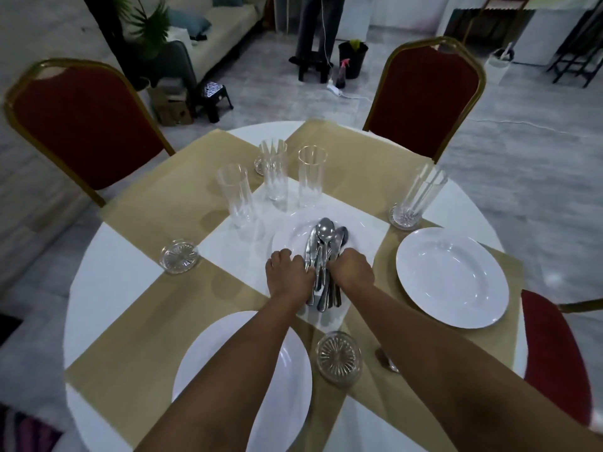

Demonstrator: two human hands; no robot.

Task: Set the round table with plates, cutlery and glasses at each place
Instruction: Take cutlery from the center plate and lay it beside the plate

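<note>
A bundle of steel cutlery (323, 252), spoons and knives, lies on the white plate (293, 233) at the middle of the round table (107, 288). My left hand (287, 275) and my right hand (352, 269) both grip the cutlery bundle from either side, fingers curled round the handles. One white plate (453, 275) sits on the right placemat, another plate (277, 393) on the near placemat under my left forearm. Three tall glasses (311, 174) stand behind the centre plate; a fourth glass (419, 197) stands on a coaster at the right place.
Glass coasters lie at the left (178, 256), near (339, 357) and far (261, 164) places. Three red chairs ring the table: one far left (81, 125), a second far right (424, 99), a third at the right edge (554, 353). A person stands beyond on the floor.
</note>
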